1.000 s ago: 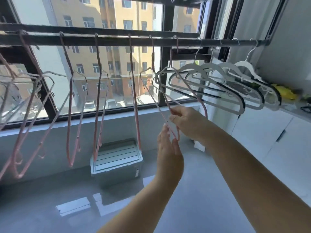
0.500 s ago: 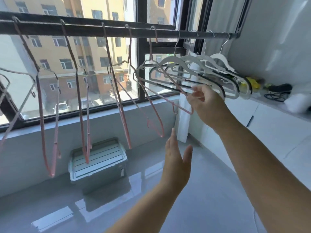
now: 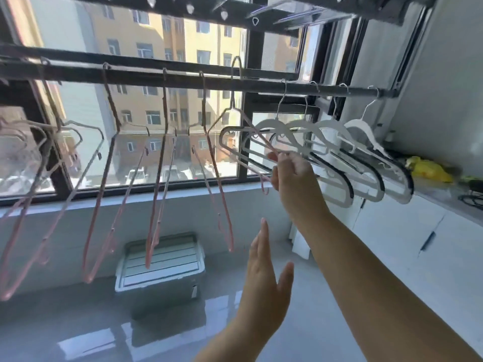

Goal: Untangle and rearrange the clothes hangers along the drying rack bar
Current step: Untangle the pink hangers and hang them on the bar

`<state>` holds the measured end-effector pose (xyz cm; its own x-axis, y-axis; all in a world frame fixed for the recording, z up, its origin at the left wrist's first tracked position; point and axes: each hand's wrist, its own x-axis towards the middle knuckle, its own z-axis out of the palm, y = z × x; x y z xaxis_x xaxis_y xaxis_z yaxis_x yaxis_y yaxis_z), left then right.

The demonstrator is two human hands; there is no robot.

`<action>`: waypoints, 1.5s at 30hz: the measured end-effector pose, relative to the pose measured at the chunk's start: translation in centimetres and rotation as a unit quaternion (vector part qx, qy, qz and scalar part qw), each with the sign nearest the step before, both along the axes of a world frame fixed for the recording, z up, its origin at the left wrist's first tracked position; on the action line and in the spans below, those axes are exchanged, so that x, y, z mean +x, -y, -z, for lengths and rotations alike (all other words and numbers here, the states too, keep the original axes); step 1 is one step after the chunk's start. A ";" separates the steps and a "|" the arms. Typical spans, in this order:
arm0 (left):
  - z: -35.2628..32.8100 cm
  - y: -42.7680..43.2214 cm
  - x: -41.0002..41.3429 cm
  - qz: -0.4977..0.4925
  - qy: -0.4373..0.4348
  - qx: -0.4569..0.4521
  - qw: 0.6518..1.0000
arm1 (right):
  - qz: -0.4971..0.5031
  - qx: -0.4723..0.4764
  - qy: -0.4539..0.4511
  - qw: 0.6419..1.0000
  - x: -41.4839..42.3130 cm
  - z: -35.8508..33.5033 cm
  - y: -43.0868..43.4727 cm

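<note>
Pink wire makes up the hanger that the right hand holds. The fingers are closed tight on its lower arm, out to the right. Its hook sits up above the dark bar and looks half lifted off. The hanger is tilted, and its arm crosses in front of the first of the white hangers, which hang in a row on the right end of the bar. I cannot tell if the pink one is caught on the white one or only passing it.

The left hand is lower down, flat and open, with the fingers spread a little. It holds nothing.

More pink hangers hang to the left, spaced apart and turned sideways. A green box sits on the floor under them.

To do this step well, I think the right hand should lift the pink hanger gently, not yank it. A hard pull could drag the white hanger along or knock it off. The free hand could hold the white hanger steady. Then the hook should go back on a bare bit of bar, between the pink row and the white row.
</note>
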<state>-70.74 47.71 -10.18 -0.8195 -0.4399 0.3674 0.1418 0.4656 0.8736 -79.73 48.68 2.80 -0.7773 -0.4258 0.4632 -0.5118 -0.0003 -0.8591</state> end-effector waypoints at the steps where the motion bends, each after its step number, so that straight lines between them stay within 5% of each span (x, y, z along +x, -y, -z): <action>1: -0.1 -0.8 -0.8 -0.017 -0.001 0.013 1.000 | -0.007 0.000 -0.014 1.000 -0.6 -0.4 -0.1; 6: -0.3 -2.7 -4.2 -0.083 -0.003 0.033 0.996 | -0.012 0.026 -0.058 0.998 -4.3 -1.4 -0.3; 15: 0.6 -3.8 -6.0 -0.209 0.000 0.036 0.977 | -0.103 0.102 0.042 0.988 -7.4 3.7 -4.4; 22: 1.8 -0.2 -4.4 -0.294 0.085 0.014 0.952 | -0.144 0.106 0.115 0.977 -10.2 8.6 -11.2; 27: 3.1 2.1 -1.9 -0.311 0.150 0.001 0.939 | -0.203 0.085 0.249 0.943 -11.9 12.7 -15.6; 31: 4.2 2.9 0.3 -0.209 0.187 0.006 0.960 | -0.245 0.069 0.287 0.924 -13.7 14.1 -16.6; 34: 4.0 2.8 1.6 -0.160 0.163 0.059 0.972 | -0.215 0.087 0.262 0.937 -14.1 14.8 -16.5; 37: 4.0 2.8 2.2 -0.165 0.160 0.066 0.971 | -0.083 0.142 0.167 0.972 -14.9 16.6 -15.3; 41: 4.3 2.4 1.6 -0.189 0.160 0.093 0.964 | 0.029 0.173 0.170 0.970 -13.8 19.0 -13.7; 45: 4.3 1.6 -0.7 -0.197 0.117 0.198 0.953 | -0.058 0.167 0.190 0.966 -7.6 21.1 -13.1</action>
<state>-71.40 46.12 -14.45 -0.6008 -0.7969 -0.0634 -0.1953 0.0694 0.9783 -87.38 61.82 -18.31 -0.8025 -0.5961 -0.0251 -0.1718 0.2710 -0.9471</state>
